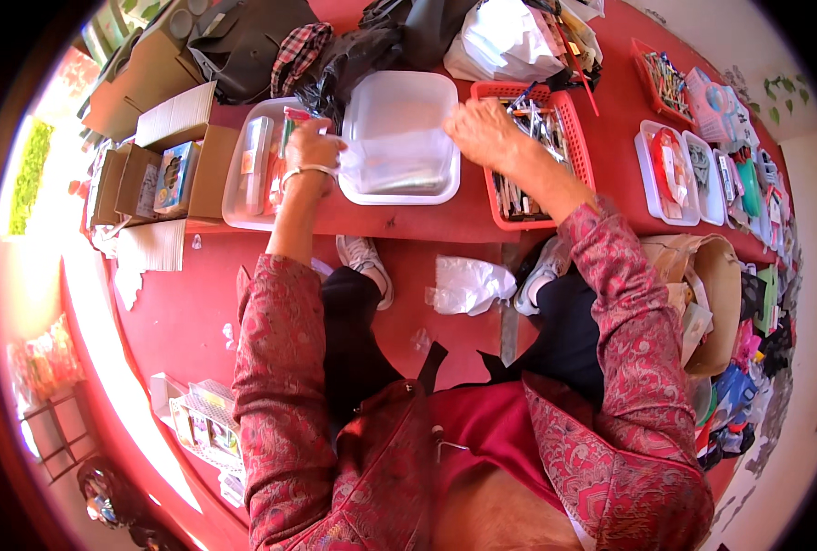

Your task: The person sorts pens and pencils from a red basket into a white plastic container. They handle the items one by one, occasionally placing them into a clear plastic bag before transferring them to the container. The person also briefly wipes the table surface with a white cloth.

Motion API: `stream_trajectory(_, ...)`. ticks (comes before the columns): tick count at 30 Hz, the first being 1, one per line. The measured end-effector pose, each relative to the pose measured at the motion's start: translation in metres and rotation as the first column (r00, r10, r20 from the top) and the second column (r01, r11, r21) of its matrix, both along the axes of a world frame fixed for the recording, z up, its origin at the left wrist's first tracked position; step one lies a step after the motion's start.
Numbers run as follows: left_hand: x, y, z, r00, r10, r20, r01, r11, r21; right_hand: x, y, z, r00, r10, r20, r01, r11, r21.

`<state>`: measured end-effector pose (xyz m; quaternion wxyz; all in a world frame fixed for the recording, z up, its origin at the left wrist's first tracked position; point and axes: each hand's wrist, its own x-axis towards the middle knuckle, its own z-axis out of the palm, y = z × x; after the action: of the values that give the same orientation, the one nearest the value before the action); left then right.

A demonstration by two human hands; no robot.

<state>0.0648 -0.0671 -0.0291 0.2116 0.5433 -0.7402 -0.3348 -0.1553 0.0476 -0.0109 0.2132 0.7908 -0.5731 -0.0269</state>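
Nearest me, at the lower centre of the frame, my sleeves point(284, 349) are smooth patterned fabric, red and grey. Beyond them a crumpled white plastic bag point(471, 283), thin and creased, lies on the red floor point(192, 321) at the centre.

On the red worktop point(390, 220) above it, a shallow translucent tub point(399, 198) with rounded corners stands at upper centre. A clear, film-like sheet point(394, 156) spans its lower half; what lies beneath is blurred.

My left fingers point(327, 144) are curled above the right side of a clear plastic box point(234, 207), beside a red-and-green packet point(292, 118). I cannot tell whether they grip anything. My right fingers point(462, 126) are bunched together at the tub's right rim, near the red lattice basket point(572, 138); whether they pinch the sheet's edge cannot be confirmed.

Progress, in my judgement: partial. The basket is already well filled with slim, rigid pens point(516, 200), and the clear box holds flat packaged goods. The tub looks sparsely filled, and both hands are still to be cleared from it.

Farthest, along the top edge: slack black plastic point(349, 64), a red checked cloth point(300, 53) and a bulging white bag point(500, 41).
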Motion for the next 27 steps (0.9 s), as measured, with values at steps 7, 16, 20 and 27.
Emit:
stream_trajectory(7,-0.003,-0.004,0.020,0.742,0.243,-0.624,-0.088,0.959,0.269,0.011,-0.011,0.048,0.978,-0.040,0.206,0.023,0.996,0.086)
stream_trajectory(16,-0.014,-0.001,0.017,0.614,0.257,-0.746,0.156,0.887,0.434,-0.003,-0.004,0.024,0.956,-0.078,0.282,0.037,0.988,0.148)
stream_trajectory(20,-0.009,-0.004,0.007,0.648,0.309,-0.696,0.041,0.899,0.437,0.008,0.016,0.003,0.930,-0.092,0.356,-0.044,0.933,0.357)
stream_trajectory(27,-0.009,0.008,0.012,0.859,-0.018,-0.512,0.204,0.929,0.310,0.014,0.025,0.007,0.892,-0.088,0.444,-0.055,0.953,0.298)
